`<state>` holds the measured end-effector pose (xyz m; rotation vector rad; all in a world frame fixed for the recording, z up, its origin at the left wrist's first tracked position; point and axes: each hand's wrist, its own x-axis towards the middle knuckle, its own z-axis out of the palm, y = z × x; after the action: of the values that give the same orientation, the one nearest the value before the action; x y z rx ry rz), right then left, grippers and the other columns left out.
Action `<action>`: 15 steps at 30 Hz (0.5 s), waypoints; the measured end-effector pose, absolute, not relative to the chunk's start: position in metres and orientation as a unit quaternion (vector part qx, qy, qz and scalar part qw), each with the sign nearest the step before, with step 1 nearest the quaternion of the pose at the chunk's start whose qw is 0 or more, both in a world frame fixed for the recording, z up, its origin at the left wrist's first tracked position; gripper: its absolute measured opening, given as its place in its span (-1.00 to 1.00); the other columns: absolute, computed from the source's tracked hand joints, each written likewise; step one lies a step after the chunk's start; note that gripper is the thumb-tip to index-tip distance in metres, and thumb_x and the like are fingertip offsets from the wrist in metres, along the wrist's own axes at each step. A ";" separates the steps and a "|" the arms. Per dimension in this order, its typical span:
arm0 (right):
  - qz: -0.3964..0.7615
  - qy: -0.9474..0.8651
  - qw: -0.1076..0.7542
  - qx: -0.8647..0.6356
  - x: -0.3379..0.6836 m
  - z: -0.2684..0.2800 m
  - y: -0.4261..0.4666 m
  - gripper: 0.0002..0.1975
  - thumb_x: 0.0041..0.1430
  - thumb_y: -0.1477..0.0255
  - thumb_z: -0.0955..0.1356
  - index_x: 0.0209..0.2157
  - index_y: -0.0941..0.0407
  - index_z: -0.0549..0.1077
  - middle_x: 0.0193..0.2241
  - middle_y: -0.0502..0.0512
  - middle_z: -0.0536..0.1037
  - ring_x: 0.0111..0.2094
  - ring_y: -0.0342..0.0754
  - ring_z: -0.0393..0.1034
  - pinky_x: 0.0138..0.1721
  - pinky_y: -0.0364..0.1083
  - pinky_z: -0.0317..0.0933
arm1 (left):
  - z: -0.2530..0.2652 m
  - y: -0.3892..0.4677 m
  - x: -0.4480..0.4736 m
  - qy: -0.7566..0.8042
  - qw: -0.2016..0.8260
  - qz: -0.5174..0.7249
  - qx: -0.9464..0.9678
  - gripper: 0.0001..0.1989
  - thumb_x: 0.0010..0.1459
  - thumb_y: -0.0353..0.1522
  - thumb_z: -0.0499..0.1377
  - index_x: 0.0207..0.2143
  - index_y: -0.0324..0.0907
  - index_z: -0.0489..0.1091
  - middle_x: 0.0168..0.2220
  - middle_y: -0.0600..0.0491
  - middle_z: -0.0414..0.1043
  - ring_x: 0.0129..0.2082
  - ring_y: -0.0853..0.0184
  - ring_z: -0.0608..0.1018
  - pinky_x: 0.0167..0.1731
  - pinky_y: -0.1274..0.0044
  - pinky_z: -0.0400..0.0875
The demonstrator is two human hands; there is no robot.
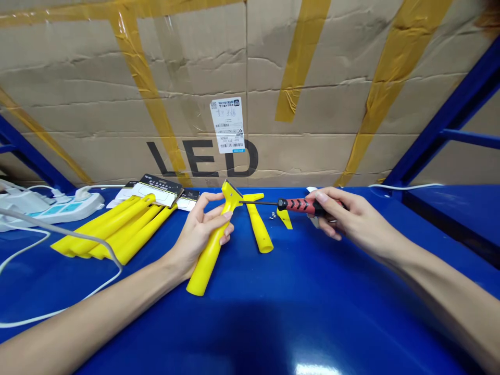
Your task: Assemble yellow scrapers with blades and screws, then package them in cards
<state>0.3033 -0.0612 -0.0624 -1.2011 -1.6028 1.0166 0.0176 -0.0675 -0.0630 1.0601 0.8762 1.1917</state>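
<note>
At the centre of the blue table [312,312], the left hand [196,229] curls round the neck of a yellow scraper [209,255], its handle aimed at seven o'clock. Directions run from the scraper's head: toward three o'clock, the right hand [357,214] is closed on the grip of a screwdriver [299,205], whose tip is at the head's right edge. Between four and five lies a second handle [260,229]; just past three, small screws [272,215]. Near nine lie more handles [101,230], with the power strip [84,205] beyond.
</note>
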 end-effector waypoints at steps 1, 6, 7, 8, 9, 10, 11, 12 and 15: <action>0.421 -0.638 0.434 -0.477 0.303 -0.063 -0.061 -0.57 0.32 -0.01 0.29 -0.16 0.09 0.40 -0.62 -0.09 0.37 -0.66 -0.21 0.18 -0.63 -0.18 0.04 | -0.063 -0.067 0.017 0.381 0.614 0.517 0.458 -0.60 0.09 -0.46 0.35 -0.11 -0.06 0.24 -0.43 0.21 0.30 -0.60 0.51 0.40 -0.61 0.67 0.28; 0.375 -0.685 0.414 -0.468 0.300 -0.060 -0.064 -0.62 0.22 0.09 0.42 -0.13 0.09 0.43 -0.43 0.01 0.51 -0.50 -0.14 0.39 -0.45 -0.13 0.27 | -0.063 -0.064 0.018 0.389 0.611 0.526 0.446 -0.56 0.05 -0.47 0.36 -0.10 -0.06 0.24 -0.37 0.17 0.35 -0.59 0.52 0.41 -0.62 0.67 0.28; 0.346 -0.696 0.413 -0.475 0.299 -0.059 -0.065 -0.61 0.18 0.11 0.45 -0.12 0.10 0.44 -0.42 0.01 0.52 -0.50 -0.14 0.39 -0.45 -0.13 0.28 | -0.063 -0.064 0.018 0.391 0.611 0.524 0.446 -0.55 0.04 -0.47 0.37 -0.10 -0.06 0.24 -0.36 0.17 0.36 -0.59 0.52 0.40 -0.62 0.67 0.28; 0.324 -0.700 0.415 -0.483 0.299 -0.058 -0.066 -0.59 0.15 0.12 0.48 -0.12 0.11 0.46 -0.44 0.01 0.51 -0.52 -0.15 0.38 -0.47 -0.14 0.27 | -0.063 -0.065 0.019 0.390 0.612 0.521 0.449 -0.55 0.04 -0.47 0.37 -0.10 -0.06 0.23 -0.36 0.17 0.35 -0.60 0.53 0.40 -0.62 0.67 0.28; 0.312 -0.696 0.424 -0.489 0.298 -0.058 -0.067 -0.59 0.14 0.12 0.48 -0.14 0.12 0.47 -0.47 0.00 0.50 -0.55 -0.16 0.36 -0.51 -0.14 0.24 | -0.063 -0.065 0.019 0.388 0.614 0.516 0.454 -0.56 0.05 -0.46 0.37 -0.11 -0.06 0.23 -0.37 0.18 0.35 -0.60 0.53 0.40 -0.62 0.67 0.28; 0.311 -0.687 0.434 -0.494 0.298 -0.058 -0.067 -0.59 0.13 0.11 0.48 -0.15 0.13 0.48 -0.52 -0.02 0.49 -0.58 -0.16 0.33 -0.54 -0.15 0.22 | -0.063 -0.066 0.020 0.386 0.616 0.511 0.459 -0.58 0.06 -0.46 0.36 -0.12 -0.06 0.23 -0.37 0.18 0.34 -0.60 0.53 0.39 -0.62 0.67 0.28; 0.318 -0.676 0.444 -0.495 0.297 -0.058 -0.067 -0.59 0.14 0.11 0.48 -0.17 0.14 0.49 -0.57 -0.03 0.46 -0.61 -0.17 0.31 -0.56 -0.16 0.20 | -0.063 -0.066 0.020 0.384 0.617 0.506 0.464 -0.59 0.07 -0.45 0.36 -0.12 -0.06 0.23 -0.37 0.18 0.35 -0.60 0.53 0.39 -0.62 0.67 0.27; 0.330 -0.664 0.454 -0.494 0.297 -0.058 -0.067 -0.59 0.14 0.10 0.48 -0.18 0.15 0.49 -0.60 -0.05 0.45 -0.63 -0.18 0.29 -0.58 -0.16 0.18 | -0.063 -0.067 0.020 0.382 0.618 0.503 0.468 -0.60 0.08 -0.45 0.35 -0.13 -0.06 0.23 -0.36 0.17 0.37 -0.60 0.54 0.38 -0.62 0.66 0.27; 0.378 -0.625 0.485 -0.481 0.293 -0.060 -0.067 -0.58 0.11 0.11 0.50 -0.21 0.18 0.51 -0.67 -0.07 0.41 -0.68 -0.20 0.24 -0.62 -0.17 0.11 | -0.062 -0.067 0.019 0.379 0.614 0.505 0.474 -0.60 0.08 -0.46 0.34 -0.12 -0.05 0.22 -0.33 0.16 0.40 -0.61 0.54 0.38 -0.62 0.67 0.27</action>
<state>0.2935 -0.0669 -0.0603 -1.1698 -1.5205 0.9212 0.0195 -0.0674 -0.0622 1.0938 0.8730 1.1645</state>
